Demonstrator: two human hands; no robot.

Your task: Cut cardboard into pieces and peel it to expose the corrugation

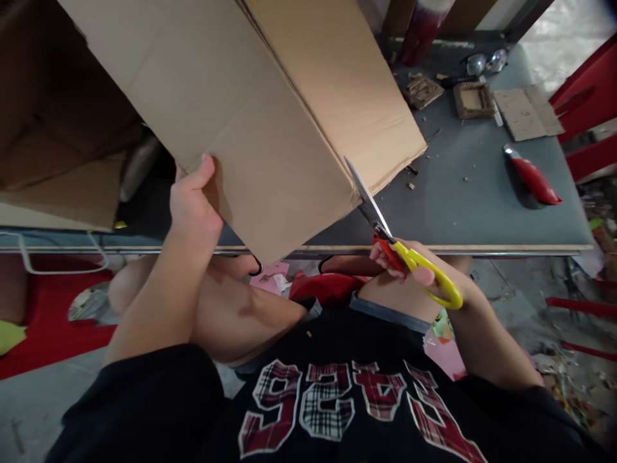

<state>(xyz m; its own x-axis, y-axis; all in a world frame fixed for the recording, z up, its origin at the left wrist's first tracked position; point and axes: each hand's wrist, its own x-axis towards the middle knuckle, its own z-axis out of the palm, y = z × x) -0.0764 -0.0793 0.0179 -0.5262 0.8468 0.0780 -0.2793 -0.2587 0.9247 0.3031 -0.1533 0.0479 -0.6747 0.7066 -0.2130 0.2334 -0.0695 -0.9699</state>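
Observation:
A large folded sheet of brown cardboard (pixel 250 135) slants across the table, with a crease running down it. My left hand (pixel 196 199) grips its left edge, thumb on top and the fingers hidden underneath. In my right hand (pixel 405 260) is a pair of scissors (pixel 385 228) with one yellow and one red handle. The scissors' blades are parted at the near edge of the cardboard, by the crease. One blade lies over the sheet; the other is mostly hidden.
A red-handled cutter (pixel 535 180), a spiral notebook (pixel 525 112), small square cardboard pieces (pixel 475 99) and glasses (pixel 486 62) lie on the grey table (pixel 463 212) to the right. An open cardboard box (pixel 62 128) stands at left. Red chairs (pixel 590 96) flank the table.

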